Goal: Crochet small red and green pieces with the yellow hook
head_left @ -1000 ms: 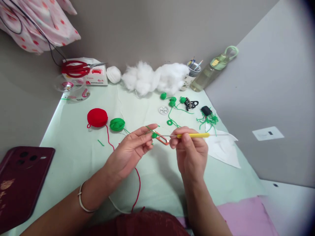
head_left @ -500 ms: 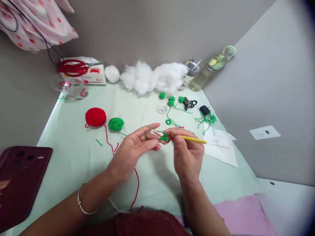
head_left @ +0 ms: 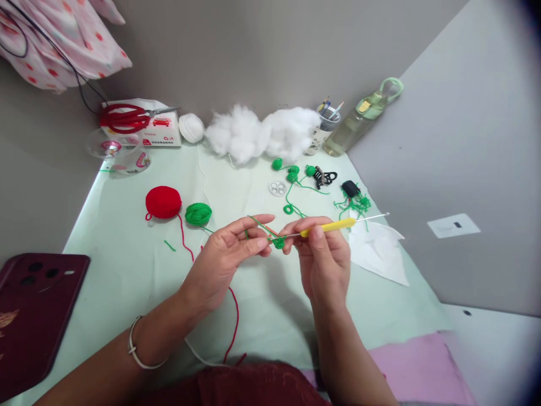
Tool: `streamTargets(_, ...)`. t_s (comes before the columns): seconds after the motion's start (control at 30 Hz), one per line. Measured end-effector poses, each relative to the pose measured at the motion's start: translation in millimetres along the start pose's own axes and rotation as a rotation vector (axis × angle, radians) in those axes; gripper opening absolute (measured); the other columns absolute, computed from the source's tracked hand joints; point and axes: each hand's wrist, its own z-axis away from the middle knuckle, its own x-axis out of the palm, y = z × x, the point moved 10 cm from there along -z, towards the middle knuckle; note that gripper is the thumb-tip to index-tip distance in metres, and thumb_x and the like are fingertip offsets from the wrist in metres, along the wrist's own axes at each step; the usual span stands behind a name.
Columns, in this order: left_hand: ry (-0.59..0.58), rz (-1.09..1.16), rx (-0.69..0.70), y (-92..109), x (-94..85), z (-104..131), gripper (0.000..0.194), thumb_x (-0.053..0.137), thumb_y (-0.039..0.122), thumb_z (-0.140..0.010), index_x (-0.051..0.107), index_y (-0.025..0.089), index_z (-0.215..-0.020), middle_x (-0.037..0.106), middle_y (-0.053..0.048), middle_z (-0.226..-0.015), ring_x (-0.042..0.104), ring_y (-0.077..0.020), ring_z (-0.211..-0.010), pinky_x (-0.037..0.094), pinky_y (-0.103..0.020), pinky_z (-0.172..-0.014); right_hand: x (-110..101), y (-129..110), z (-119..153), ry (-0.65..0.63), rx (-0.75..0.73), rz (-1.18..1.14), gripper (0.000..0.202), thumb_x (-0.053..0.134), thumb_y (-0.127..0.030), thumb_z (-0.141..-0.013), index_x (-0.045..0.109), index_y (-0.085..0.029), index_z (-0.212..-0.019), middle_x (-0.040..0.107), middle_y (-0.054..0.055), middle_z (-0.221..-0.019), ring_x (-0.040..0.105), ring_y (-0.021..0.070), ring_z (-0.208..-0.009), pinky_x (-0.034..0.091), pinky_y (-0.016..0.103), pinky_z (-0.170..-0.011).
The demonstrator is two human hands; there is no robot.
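My left hand [head_left: 236, 248] pinches the edge of a small green crochet piece [head_left: 278, 242], with green yarn drawn over its raised forefinger. In my right hand [head_left: 325, 259] is a crochet hook [head_left: 332, 226] with a yellow grip, held like a pencil. The hook's metal shaft reaches left into the top of the piece. Some orange shows behind the taut yarn; I cannot make out what it is. A strand runs from my left hand back to a green yarn ball [head_left: 198, 214]. Beside that ball lies a red yarn ball [head_left: 163, 202].
White stuffing [head_left: 262, 132] lies along the back wall. Red scissors [head_left: 127, 117] rest on a box at the back left. Small green crocheted balls [head_left: 292, 173] and a black hair clip [head_left: 325, 177] lie beyond my hands. A bottle [head_left: 359, 124] stands back right, a phone [head_left: 42, 316] lies left.
The crochet hook has swung from sloping down to the right to sloping up, its shaft now nearly level at the green piece. My right hand has rolled slightly; the left has barely moved.
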Motion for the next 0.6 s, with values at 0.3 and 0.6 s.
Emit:
streamTargets(0.3,0.016,-0.039,0.03,3,-2.0,1,0.025,0.083,0.024,-0.084,0.084,0.023,-0.109,0.07,0.001,-0.08,0.065,-0.0149,-0.078,0.05,-0.029,-0.084,1,-8,6,-0.001,-0.06,0.071,0.02,0.056,-0.032,-0.107,0.072,-0.021,-0.1,0.078,0.005,-0.092,0.072,0.0167,-0.073,0.061,0.034,-0.066)
streamTargets(0.6,0.096,-0.169,0.162,14,-10.4,0,0.02,0.086,0.023,-0.083,0.085,0.025,-0.102,0.071,0.0,-0.084,0.064,-0.0171,-0.084,0.052,-0.03,-0.085,22,-43,25,-0.083,-0.503,0.517,0.025,0.051,-0.017,-0.106,0.071,-0.027,-0.117,0.079,0.005,-0.095,0.076,0.0224,-0.087,0.064,0.041,-0.074)
